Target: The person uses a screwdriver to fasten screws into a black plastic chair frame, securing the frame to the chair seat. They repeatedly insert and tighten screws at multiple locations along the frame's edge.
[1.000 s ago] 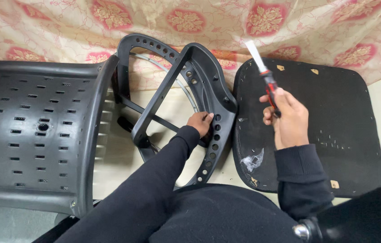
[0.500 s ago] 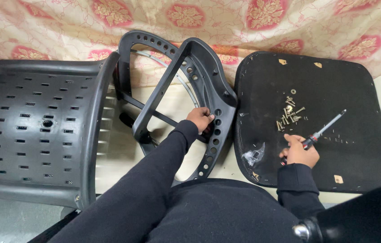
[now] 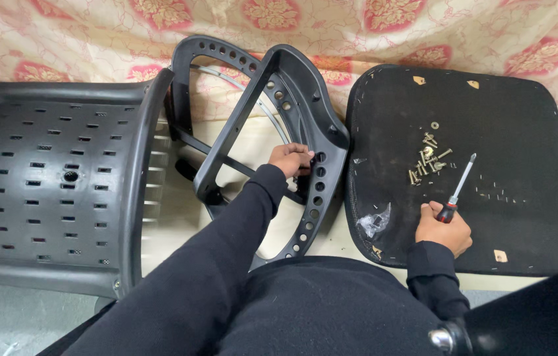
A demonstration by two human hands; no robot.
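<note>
Head view: right hand (image 3: 447, 231) holds screwdriver (image 3: 458, 188) beside crumpled clear plastic bag (image 3: 374, 221).

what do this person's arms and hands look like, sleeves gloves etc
Both arms wear long black sleeves with snug ribbed cuffs ending at the wrists. The left hand and right hand are bare: no gloves, and no rings or watch show.
</note>
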